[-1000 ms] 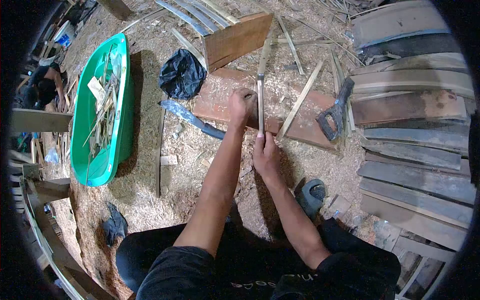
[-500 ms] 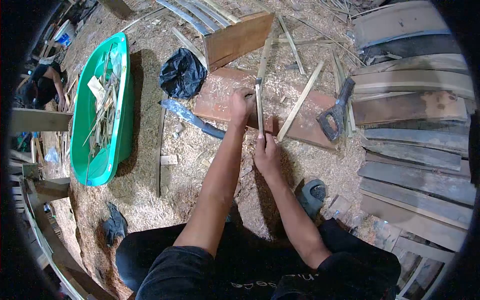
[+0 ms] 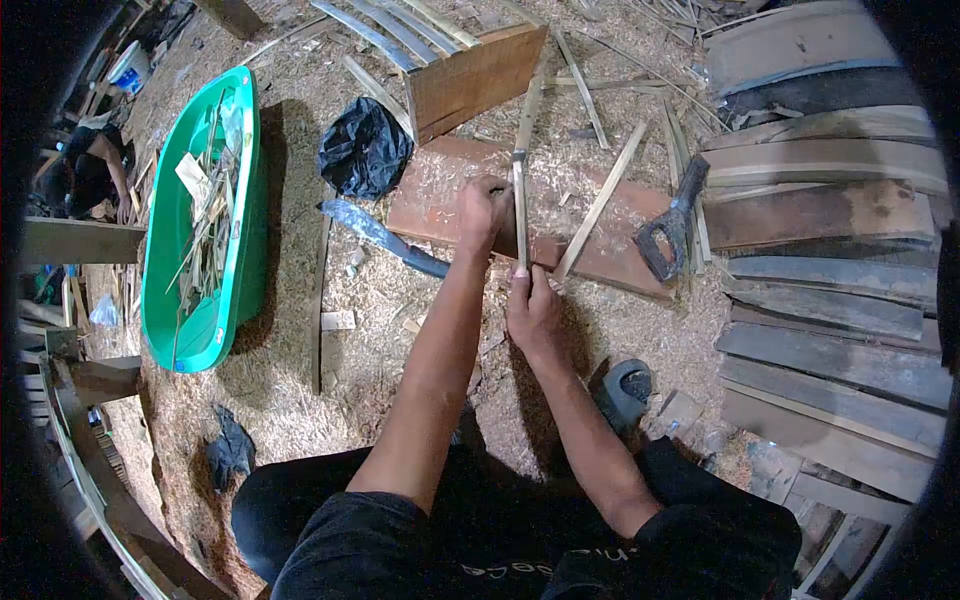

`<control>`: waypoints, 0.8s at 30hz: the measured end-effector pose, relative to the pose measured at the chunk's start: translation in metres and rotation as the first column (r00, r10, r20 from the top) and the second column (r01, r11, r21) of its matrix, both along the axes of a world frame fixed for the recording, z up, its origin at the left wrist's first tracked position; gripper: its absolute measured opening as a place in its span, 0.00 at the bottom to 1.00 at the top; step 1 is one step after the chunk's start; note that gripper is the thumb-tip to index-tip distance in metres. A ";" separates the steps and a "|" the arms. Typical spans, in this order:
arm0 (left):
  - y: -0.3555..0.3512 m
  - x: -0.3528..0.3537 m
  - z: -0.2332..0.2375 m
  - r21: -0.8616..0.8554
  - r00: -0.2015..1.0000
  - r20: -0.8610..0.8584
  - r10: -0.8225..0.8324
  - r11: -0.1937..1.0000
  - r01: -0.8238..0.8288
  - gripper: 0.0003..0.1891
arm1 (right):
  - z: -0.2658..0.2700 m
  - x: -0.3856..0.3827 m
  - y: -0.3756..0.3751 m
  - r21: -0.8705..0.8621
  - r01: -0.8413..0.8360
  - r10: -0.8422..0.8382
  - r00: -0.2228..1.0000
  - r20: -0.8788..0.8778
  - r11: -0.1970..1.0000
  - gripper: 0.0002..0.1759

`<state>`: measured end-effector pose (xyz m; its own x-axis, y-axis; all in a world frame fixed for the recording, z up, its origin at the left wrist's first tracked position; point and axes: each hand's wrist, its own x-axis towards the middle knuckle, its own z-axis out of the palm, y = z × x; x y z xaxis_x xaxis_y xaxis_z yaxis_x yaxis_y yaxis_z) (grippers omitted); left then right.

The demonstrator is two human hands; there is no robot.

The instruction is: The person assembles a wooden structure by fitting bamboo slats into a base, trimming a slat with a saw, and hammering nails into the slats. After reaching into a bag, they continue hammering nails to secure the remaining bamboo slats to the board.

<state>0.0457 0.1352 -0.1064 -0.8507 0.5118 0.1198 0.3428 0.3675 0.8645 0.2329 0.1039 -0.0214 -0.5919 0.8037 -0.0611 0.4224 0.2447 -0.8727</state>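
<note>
My right hand is closed on the near end of a narrow wooden strip, which points away from me over a reddish-brown board. Beside the strip's far part, my left hand is curled closed; what its fingers grip is too hidden to make out. A dark band or tool edge lies across the strip near that hand. To the left of the hands is a curved blade with a dark handle. A handsaw with a dark handle rests on the board's right end, and another strip leans across the board.
A green tub with wood scraps stands at the left, near a black plastic bag. An upright wooden panel is ahead. Planks line the right side. Another person crouches far left. A sandal is below my right hand.
The dark band near my left hand sits slightly farther away along the strip. Both hands hold nearly the same positions.
</note>
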 end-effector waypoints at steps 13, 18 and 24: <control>0.000 -0.001 -0.001 0.006 0.998 -0.069 -0.012 1.000 0.012 0.09 | 0.008 0.000 0.000 -0.015 -0.014 0.014 1.000 0.010 1.000 0.17; -0.002 0.005 0.000 0.010 1.000 -0.025 0.001 1.000 0.000 0.08 | 0.003 0.004 0.000 -0.051 -0.020 0.022 0.999 0.032 0.999 0.17; -0.001 0.002 0.001 0.009 0.996 -0.086 -0.004 1.000 0.005 0.08 | -0.006 0.005 -0.001 -0.033 0.000 0.000 1.000 -0.004 0.999 0.18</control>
